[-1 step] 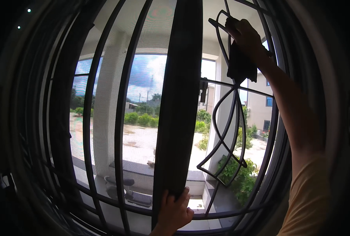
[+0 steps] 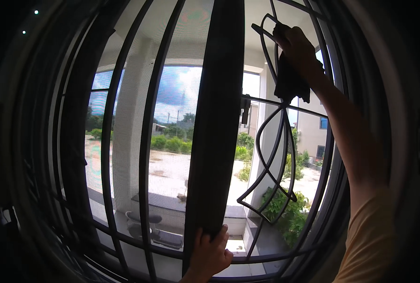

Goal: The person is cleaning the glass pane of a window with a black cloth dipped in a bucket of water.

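1. A window grille (image 2: pixel 125 141) of dark metal bars fills nearly the whole view, its uprights bowed by the lens; through it show a pale pillar, a paved yard, green shrubs and a bright cloudy sky.
2. A broad dark upright frame post (image 2: pixel 217 118) runs from the top edge down through the middle of the view; it is the widest single piece of the grille.
3. To the right of the post sits a curved ornamental scroll (image 2: pixel 271 155) of thin bars, crossed by a horizontal bar at about mid-height; its upper loop reaches the top of the view, its lower point ends above the shrubs.
4. The right hand (image 2: pixel 297 45) is raised high on the upper loop of the scroll, the arm stretched up from the lower right; its fingers are curled closed around a dark cloth (image 2: pixel 290 82), which hangs down from the fist against the bars.
5. The left hand (image 2: pixel 210 254) is at the bottom centre; its fingers wrap the foot of the frame post, thumb to the left, in a closed grip.
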A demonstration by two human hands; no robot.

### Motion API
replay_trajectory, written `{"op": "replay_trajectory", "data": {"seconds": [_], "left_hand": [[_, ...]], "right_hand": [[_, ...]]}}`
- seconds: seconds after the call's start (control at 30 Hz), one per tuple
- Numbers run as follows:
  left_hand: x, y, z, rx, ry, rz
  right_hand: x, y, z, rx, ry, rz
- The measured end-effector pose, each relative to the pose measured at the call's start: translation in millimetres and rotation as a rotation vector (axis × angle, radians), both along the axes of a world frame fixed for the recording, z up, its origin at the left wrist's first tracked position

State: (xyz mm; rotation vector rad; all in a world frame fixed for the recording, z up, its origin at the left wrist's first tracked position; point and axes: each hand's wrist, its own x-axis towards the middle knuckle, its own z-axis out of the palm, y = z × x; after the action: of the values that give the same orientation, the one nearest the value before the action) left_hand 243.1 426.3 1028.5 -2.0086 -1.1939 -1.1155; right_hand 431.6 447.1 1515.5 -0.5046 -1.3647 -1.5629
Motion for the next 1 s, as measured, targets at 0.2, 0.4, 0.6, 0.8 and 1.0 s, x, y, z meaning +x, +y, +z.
{"op": "replay_trajectory", "data": {"seconds": [0.2, 0.4, 0.6, 0.8, 1.0], "left_hand": [[-0.3, -0.2, -2.6, 0.027, 0.017, 0.011], [3.0, -0.3, 0.2, 0.027, 0.037, 0.001], [2.0, -3.5, 0.5, 0.029, 0.030, 0.001], [5.1, -4.6, -0.9, 0.022, 0.010, 0.016], [9.0, -18.7, 6.6, 0.072, 0.013, 0.026]], "right_hand": [[-7.3, -11.6, -59.9, 0.064, -0.173, -0.085], [-8.2, -20.8, -64.0, -0.011, -0.244, 0.064], [-12.6, -21.7, -92.4, 0.133, -0.436, -0.195], [1.0, -3.7, -108.5, 0.066, -0.416, -0.166], [-3.7, -27.3, -128.7, 0.096, -0.447, -0.090]]}}
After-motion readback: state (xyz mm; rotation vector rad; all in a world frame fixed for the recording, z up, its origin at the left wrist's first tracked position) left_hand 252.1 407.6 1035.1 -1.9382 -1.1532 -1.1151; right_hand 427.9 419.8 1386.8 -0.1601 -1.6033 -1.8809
